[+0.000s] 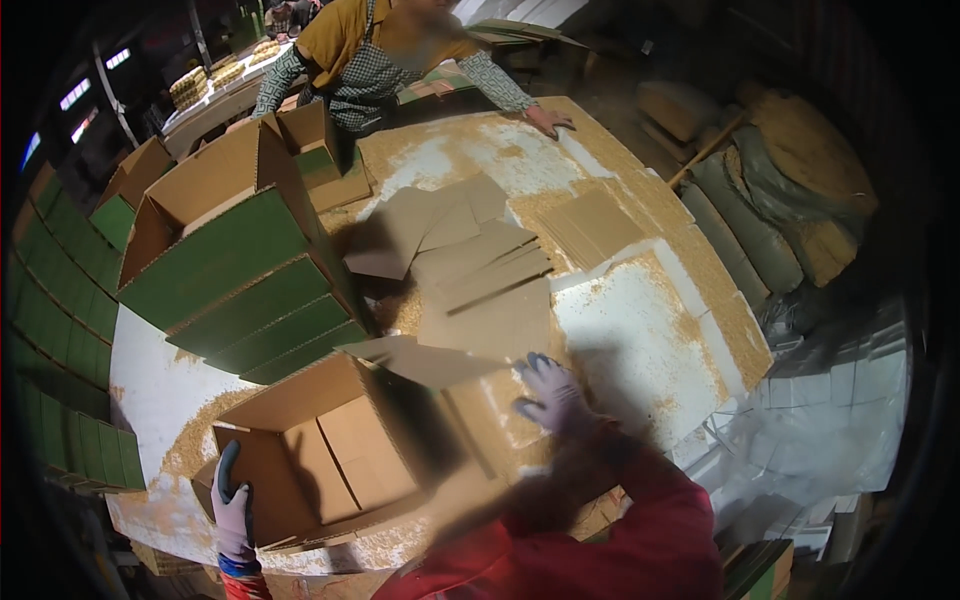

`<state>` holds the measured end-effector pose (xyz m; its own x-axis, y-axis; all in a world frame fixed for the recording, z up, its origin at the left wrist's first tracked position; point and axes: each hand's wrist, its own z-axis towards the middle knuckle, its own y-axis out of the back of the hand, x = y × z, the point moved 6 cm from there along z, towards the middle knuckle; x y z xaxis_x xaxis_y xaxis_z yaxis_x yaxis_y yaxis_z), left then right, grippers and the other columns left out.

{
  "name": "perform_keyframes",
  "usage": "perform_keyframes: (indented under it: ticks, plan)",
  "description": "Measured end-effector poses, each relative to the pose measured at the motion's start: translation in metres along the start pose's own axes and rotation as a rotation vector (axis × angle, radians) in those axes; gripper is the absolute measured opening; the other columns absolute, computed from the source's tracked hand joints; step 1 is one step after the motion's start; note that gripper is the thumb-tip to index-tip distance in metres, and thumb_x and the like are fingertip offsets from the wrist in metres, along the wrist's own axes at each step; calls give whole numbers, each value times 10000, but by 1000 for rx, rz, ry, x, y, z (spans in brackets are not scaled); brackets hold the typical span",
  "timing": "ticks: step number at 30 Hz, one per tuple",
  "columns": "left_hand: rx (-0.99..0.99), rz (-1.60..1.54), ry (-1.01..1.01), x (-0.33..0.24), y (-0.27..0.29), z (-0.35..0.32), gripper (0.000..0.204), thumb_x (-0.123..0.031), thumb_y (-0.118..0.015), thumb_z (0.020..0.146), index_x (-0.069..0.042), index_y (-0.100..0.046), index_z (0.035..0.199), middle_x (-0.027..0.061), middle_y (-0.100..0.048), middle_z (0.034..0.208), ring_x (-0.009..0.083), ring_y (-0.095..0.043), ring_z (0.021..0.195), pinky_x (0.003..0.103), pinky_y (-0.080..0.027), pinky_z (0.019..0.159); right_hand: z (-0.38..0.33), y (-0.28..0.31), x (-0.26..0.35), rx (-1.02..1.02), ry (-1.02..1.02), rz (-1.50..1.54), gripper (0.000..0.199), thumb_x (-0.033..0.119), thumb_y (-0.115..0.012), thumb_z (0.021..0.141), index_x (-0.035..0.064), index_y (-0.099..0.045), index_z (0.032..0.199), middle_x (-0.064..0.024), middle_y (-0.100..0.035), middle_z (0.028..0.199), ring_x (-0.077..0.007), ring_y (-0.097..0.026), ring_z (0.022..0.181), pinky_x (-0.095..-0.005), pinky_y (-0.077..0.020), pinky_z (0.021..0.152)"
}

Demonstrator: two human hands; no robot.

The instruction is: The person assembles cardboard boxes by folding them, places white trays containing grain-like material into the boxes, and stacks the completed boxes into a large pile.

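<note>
The white table (640, 330), dusted with sawdust, has bare room to my right, while green-sided boxes (240, 290) crowd its left edge. My left hand (232, 505) grips the open cardboard box's (330, 460) near-left wall at the table's front edge. My right hand (553, 395) hovers spread wide, holding nothing, beside the box's raised flap (425, 360).

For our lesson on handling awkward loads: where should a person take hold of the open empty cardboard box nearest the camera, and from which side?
Probably by the top rims of two opposite walls of the open cardboard box, coming from above at its near-left and far-right sides. It stands mouth up and empty, so the rims are bare. The left hand already hooks its fingers over the near-left rim; the right hand is off to its right.
</note>
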<state>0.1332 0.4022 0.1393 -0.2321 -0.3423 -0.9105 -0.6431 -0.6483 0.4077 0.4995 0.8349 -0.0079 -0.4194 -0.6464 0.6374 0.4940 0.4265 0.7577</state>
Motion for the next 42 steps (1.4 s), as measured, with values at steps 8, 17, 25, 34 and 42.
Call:
perform_keyframes:
  ticks: [8, 17, 25, 34, 42]
  plan:
    - [71, 37, -69, -25, -26, 14, 691, 78, -418, 724, 1, -474, 1409, 97, -496, 1440, 163, -458, 1308, 234, -347, 1033, -15, 0, -71, 415, -373, -251, 791, 214, -667, 910, -15, -213, 1516, -242, -329, 1511, -317, -345, 1382, -390, -317, 1130]
    - [119, 10, -216, -15, -13, 9, 669, 46, -438, 740, 14, -462, 1407, 124, -489, 1443, 227, -393, 1385, 321, -245, 1167, 2, 127, 41, -28, -470, 624, 836, 270, -792, 789, -64, -385, 1439, -171, -559, 1334, -244, -529, 1193, -335, -457, 989]
    - [-1, -151, -214, -9, -37, 21, 710, 61, -485, 803, 1, -333, 1494, 122, -441, 1481, 205, -389, 1382, 302, -305, 1132, 43, 187, 271, 180, -80, 1144, 568, 224, -619, 934, 8, -428, 1423, -157, -586, 1306, -207, -611, 1150, -335, -536, 952]
    - [-160, -398, -181, 28, -26, 34, 576, -148, -599, 958, 4, -378, 1467, 138, -485, 1436, 203, -449, 1317, 305, -353, 1094, 106, 49, 366, 829, -122, 734, 802, 221, -761, 841, 54, -337, 1501, -107, -557, 1346, -177, -582, 1156, -308, -526, 933]
    - [-63, -899, -298, 26, -48, 34, 570, -190, -603, 957, 2, -397, 1452, 108, -569, 1257, 131, -536, 1093, 240, -456, 940, 83, -54, 350, 1268, -211, 648, 647, 226, -731, 882, 76, -453, 1447, -42, -598, 1294, -114, -555, 1131, -274, -453, 972]
